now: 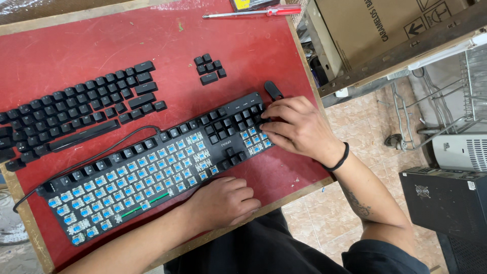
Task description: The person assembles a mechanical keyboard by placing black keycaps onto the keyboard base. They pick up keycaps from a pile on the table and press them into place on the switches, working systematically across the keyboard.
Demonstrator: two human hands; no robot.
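Stripped keyboard (152, 167) on red table (101, 40), left hand (220, 200) fisted at its edge, right hand (297, 129) fingers curled on numpad keys, one screwdriver (253, 12), loose keycaps (76, 109) laid out behind.

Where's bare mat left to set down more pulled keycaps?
Bare red mat lies above the removed black keycap rows, up to the red-handled screwdriver; another patch borders the small keycap cluster. Crowded around the black mechanical keyboard.

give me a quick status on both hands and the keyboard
Left hand fisted at keyboard near edge. Right hand fingers on numpad keys. Most keycaps off, laid out above. Nothing blocking.
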